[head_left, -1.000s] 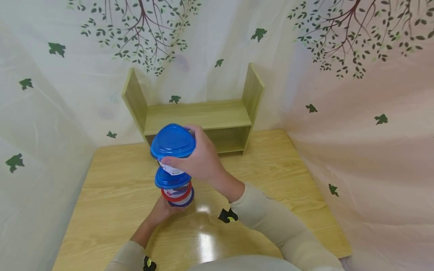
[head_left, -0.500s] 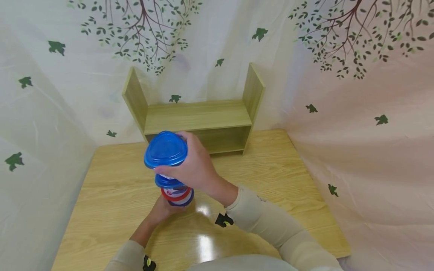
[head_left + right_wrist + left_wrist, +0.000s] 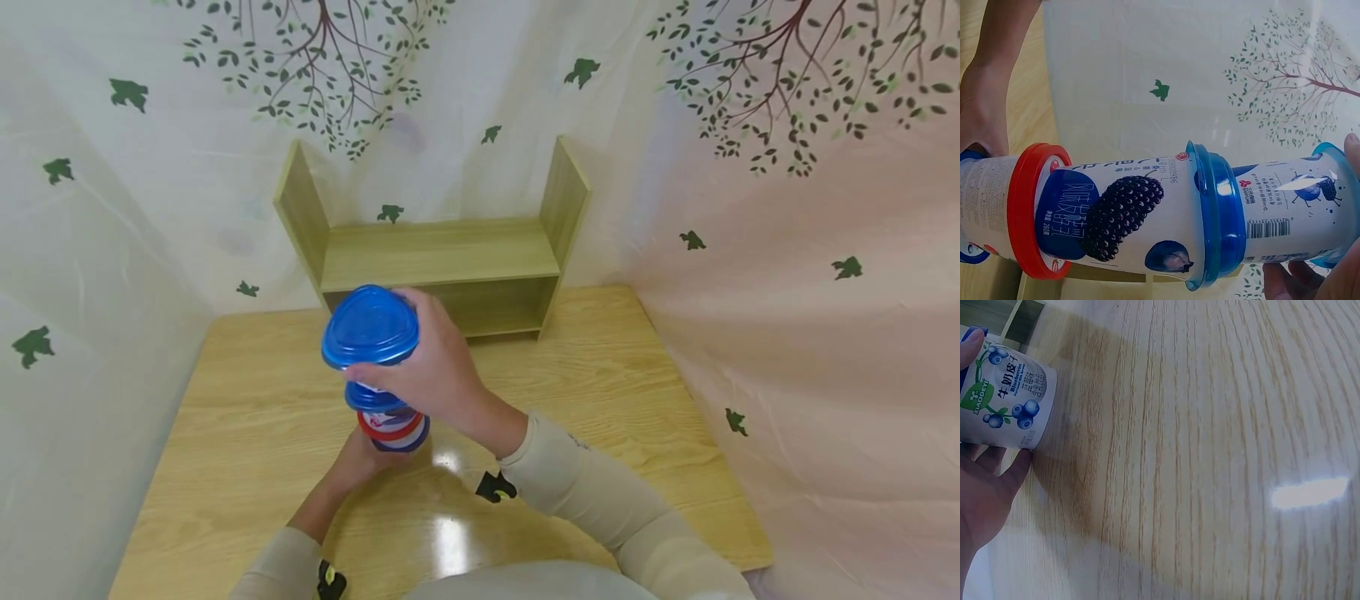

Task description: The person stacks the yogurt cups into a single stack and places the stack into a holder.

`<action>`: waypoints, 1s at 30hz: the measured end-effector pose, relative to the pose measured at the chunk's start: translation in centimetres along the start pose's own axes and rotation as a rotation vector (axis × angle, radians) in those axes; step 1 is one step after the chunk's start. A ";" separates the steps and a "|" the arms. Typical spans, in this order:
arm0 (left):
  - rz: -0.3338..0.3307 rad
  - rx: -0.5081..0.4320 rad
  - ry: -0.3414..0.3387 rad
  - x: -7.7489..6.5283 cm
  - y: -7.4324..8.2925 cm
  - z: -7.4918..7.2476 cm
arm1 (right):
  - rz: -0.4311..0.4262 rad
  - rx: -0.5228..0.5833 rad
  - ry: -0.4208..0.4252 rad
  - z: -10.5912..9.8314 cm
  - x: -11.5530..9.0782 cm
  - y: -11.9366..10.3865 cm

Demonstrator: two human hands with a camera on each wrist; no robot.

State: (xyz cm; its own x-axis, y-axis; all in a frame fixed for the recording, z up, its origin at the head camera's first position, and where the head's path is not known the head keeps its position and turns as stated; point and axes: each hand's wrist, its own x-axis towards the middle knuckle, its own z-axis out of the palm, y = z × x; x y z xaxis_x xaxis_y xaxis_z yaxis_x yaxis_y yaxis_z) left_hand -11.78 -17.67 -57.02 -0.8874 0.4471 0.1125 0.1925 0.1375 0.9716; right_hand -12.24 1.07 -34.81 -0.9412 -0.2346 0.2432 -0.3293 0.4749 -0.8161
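Stack of lidded cups (image 3: 1147, 215) is held over table (image 3: 600, 392), in front of shelf (image 3: 442, 252). Top cup (image 3: 371, 329) is gripped by right hand (image 3: 435, 367), fingers curled round; bottom cup (image 3: 1013, 394) is grasped by left hand (image 3: 985, 494).

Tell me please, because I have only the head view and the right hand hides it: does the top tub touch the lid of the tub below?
Observer: It seems so. In the right wrist view, the base of the top tub meets the blue lid below, with no visible gap.
Operator: Thank you. Which big fruit is printed on the second tub, under this lid?
Observer: A dark blackberry, in the right wrist view.
Operator: And what is printed on the bottom tub, please?
Observer: The left wrist view shows blueberries on its white side.
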 end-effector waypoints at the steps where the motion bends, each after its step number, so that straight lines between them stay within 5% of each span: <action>1: 0.000 0.003 0.000 0.0 0.1 0.0 | -0.004 -0.001 0.000 0.0 0.0 0.0; 6: 0.005 0.001 0.004 0.0 -0.3 0.0 | -0.050 0.012 -0.003 -0.3 -0.1 0.4; 10: -0.006 0.021 0.035 0.1 -2.2 0.1 | -0.119 0.033 0.023 -1.2 0.1 1.1; 14: -0.043 0.052 0.067 0.0 -3.8 0.2 | -0.237 0.031 0.113 -2.8 1.1 2.0; 22: -0.042 0.050 0.054 -0.3 -2.8 0.1 | -0.548 0.079 0.311 -6.3 3.4 3.3; 24: -0.047 0.054 0.061 -0.2 -3.9 0.0 | -0.574 0.061 0.350 -6.8 3.9 3.5; 30: -0.043 0.037 0.062 0.0 -3.4 0.2 | -0.542 0.027 0.530 -9.3 5.4 4.8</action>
State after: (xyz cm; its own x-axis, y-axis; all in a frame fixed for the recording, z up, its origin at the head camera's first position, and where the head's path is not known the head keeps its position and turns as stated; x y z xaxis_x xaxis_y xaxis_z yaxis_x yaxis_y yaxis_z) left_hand -12.37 -17.93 -60.35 -0.9192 0.3844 0.0849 0.1680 0.1882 0.9677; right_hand -19.63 9.98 -32.48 -0.5606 0.0127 0.8280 -0.7608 0.3869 -0.5210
